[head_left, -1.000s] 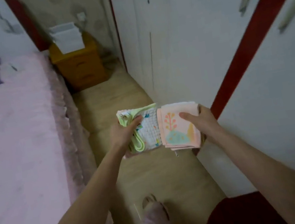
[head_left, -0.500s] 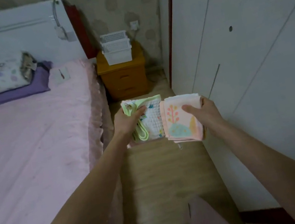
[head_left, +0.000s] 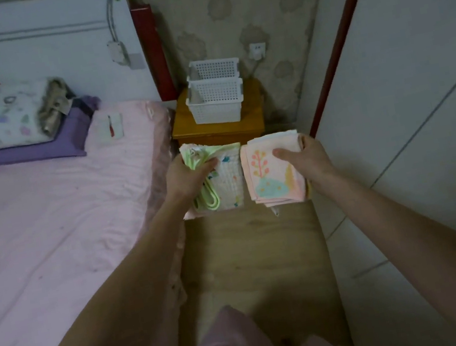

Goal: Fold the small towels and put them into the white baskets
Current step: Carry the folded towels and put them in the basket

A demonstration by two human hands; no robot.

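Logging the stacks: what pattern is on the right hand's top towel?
Pink towel with an orange plant and teal mound; head view.

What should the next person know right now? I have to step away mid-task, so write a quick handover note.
Left hand: grip closed on a folded white quilted towel with green trim.
Right hand: grip closed on a folded pink towel with a tree print; more folded layers sit under it.
Baskets: three stacked white perforated plastic baskets stand on the orange wooden nightstand, ahead of the hands, beside the pink bed.
Done: the held towels are folded.
Left: carry them to the nightstand and put them into the baskets. No towel shows in the baskets yet; their insides are only partly visible.
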